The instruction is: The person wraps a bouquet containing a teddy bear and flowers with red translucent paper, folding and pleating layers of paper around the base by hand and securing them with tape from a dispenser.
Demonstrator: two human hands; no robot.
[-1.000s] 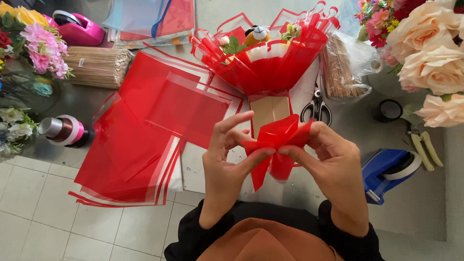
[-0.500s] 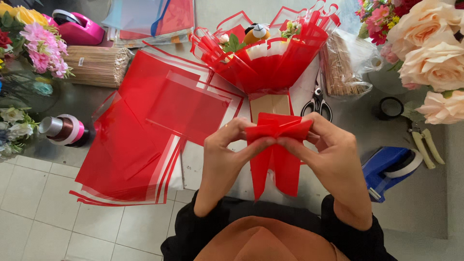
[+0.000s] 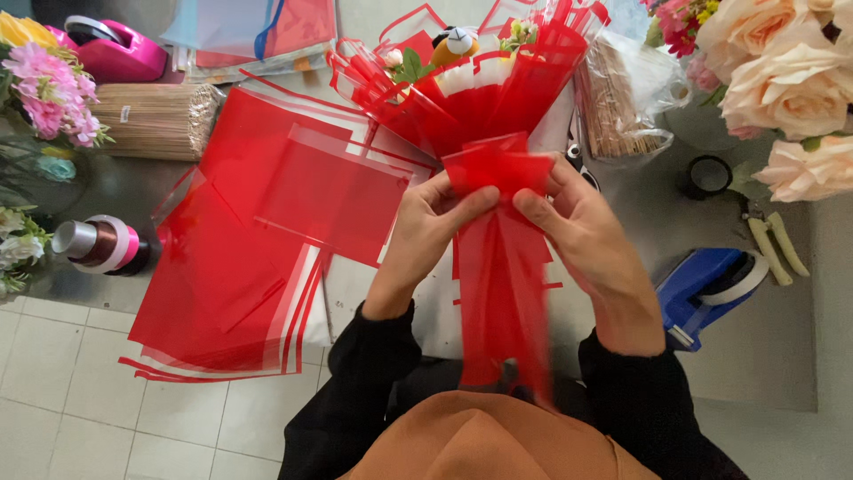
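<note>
Red ribbon [image 3: 498,267] pinched at its gathered middle between both hands' fingers [image 3: 462,206].

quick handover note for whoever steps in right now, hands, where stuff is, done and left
Left hand: pinching the red ribbon at its gathered top, grip shut.
Right hand: pinching the same ribbon from the other side, grip shut.
Ribbon: loops bunched at the top, tails hanging down toward the person's lap.
Red-wrapped bouquet lies on the table just beyond the hands; red wrapping sheets stacked to the left; blue tape dispenser to the right.
Done: bouquet wrapped, ribbon folded into loops.
Left: ribbon is not yet on the bouquet.
</note>
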